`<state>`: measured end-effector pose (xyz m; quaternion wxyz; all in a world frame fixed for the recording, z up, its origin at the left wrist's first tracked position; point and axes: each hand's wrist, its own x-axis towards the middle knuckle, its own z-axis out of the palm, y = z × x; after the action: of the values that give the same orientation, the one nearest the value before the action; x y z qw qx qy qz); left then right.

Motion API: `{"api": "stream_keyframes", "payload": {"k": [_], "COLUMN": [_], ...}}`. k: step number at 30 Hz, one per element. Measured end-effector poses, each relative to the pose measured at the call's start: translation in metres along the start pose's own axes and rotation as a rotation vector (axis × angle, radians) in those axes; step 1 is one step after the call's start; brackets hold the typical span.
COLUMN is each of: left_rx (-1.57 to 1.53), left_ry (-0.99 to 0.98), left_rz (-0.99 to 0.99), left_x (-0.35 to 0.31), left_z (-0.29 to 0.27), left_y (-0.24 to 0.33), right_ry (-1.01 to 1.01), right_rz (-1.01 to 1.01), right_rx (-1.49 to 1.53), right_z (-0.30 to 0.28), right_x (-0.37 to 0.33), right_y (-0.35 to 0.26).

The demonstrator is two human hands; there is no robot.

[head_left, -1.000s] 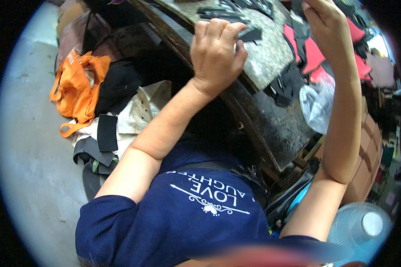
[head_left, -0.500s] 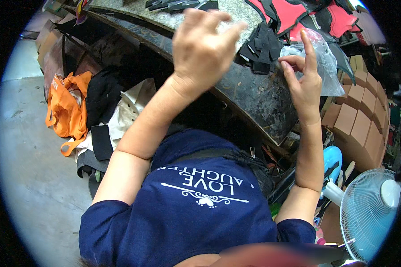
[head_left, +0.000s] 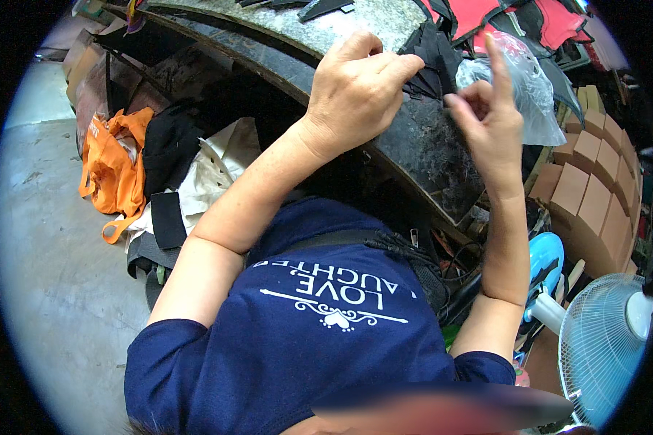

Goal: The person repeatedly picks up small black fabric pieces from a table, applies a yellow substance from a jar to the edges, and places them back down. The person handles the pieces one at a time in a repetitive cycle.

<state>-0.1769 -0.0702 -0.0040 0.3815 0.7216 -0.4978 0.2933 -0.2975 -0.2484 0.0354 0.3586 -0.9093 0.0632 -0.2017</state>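
Observation:
My left hand (head_left: pixel 359 94) is over the worktable's near edge, its fingers curled in and its thumb reaching toward a pile of black fabric-like strips (head_left: pixel 435 54). Whatever those fingers may hold is hidden. To the right, my right hand (head_left: pixel 492 119) has its index finger pointing up. The thumb and the other fingers are bent together, slightly blurred, with something dark at the thumb tip that I cannot make out. Behind this hand lies a clear plastic bag (head_left: pixel 537 109). More black cut pieces (head_left: pixel 323 9) lie on a speckled grey board (head_left: pixel 268 23) on the table.
Red pieces with black edging (head_left: pixel 479 16) lie at the far right of the dark worktable (head_left: pixel 432 163). Stacked brown boxes (head_left: pixel 584 188) and a fan (head_left: pixel 602 348) stand on the right. An orange bag (head_left: pixel 116 163) and a white cloth (head_left: pixel 218 170) hang at the left.
My left hand has moved right and its spread fingers have curled in, closer to my right hand. The right hand's thumb and bent fingers have shifted slightly lower.

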Motion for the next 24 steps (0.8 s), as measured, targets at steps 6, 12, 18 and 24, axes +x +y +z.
{"api": "stream_keyframes", "payload": {"k": [6,12,18,24], "left_rx": [-0.332,-1.331,-1.419,-1.498], "left_ry": [-0.017,-0.277,-0.415,-0.418], "left_rz": [-0.324,-0.98,-1.065,-1.091], "left_x": [0.005,0.006,0.004,0.005], "left_z": [-0.015,-0.022,-0.032,-0.037], "left_y": [0.03,0.037,0.028,0.031], "right_ry": [0.042,-0.026,-0.039,0.0], "right_rz": [0.202,0.16,-0.166,-0.351], "right_rx": [0.516,0.601,0.178,-0.178], "right_z": [-0.025,-0.011,-0.016,-0.017], "right_x": [-0.022,-0.041,-0.029,-0.025], "right_y": [-0.017,-0.034,-0.022,-0.022]}}
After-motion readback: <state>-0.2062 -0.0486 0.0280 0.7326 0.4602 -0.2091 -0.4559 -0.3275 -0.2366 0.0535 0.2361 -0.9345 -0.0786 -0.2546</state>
